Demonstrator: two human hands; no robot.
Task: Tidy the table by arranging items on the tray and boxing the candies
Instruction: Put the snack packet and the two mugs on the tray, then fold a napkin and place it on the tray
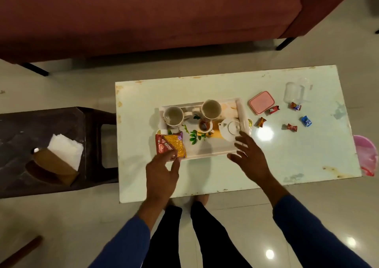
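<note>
Tray-loading is the step in hand, as we judge it. Our left hand (162, 173) pinches the near edge of the snack packet (171, 145), which lies across the near-left corner of the tray (207, 154). Our right hand (249, 157) hovers over the tray's near-right corner, fingers spread and holding nothing. Two cups (173, 116) and a teapot (230, 129) already stand on the tray, which sits mid-table. Five wrapped candies (261, 121) lie loose toward the right edge of the table (307, 155), just beside the pink candy box (261, 102), whose lid is on. The next move calls for releasing the packet squarely inside the tray, then opening the box and gathering the candies.
</note>
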